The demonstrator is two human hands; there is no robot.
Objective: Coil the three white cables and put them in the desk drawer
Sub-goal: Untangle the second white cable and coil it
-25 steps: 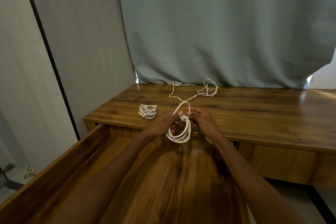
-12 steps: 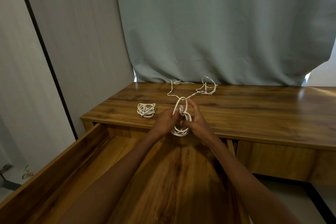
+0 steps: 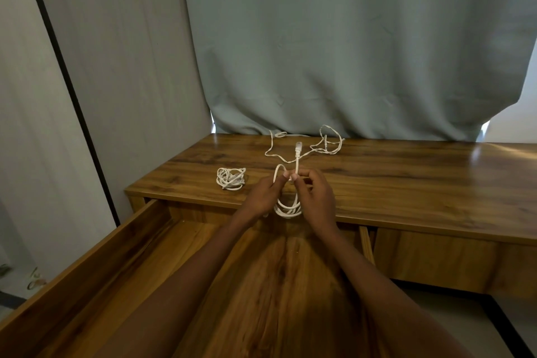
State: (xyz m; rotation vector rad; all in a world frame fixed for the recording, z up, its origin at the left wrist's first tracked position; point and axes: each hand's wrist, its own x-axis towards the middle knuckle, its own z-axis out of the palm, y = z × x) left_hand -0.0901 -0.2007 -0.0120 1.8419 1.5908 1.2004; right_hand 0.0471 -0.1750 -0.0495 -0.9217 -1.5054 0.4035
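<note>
Both hands hold one white cable coil [image 3: 287, 210] just above the desk's front edge. My left hand [image 3: 263, 195] pinches its upper loop, and my right hand [image 3: 315, 197] pinches the free end, whose plug [image 3: 298, 147] sticks straight up. A second white cable [image 3: 231, 179] lies coiled on the desk top to the left. A third cable [image 3: 325, 144] lies loose and uncoiled at the back near the curtain. The open wooden drawer [image 3: 122, 244] extends toward me below my arms; nothing shows on its visible floor.
The wooden desk [image 3: 421, 183] stretches right. A grey-green curtain [image 3: 348, 52] hangs behind it, and a grey wall panel stands to the left. A closed drawer front [image 3: 430, 261] sits to the right of the open one.
The coil's free end has been pulled upward, so the plug now stands above my fingers. Both hands rose slightly and the hanging loops drew tighter.
</note>
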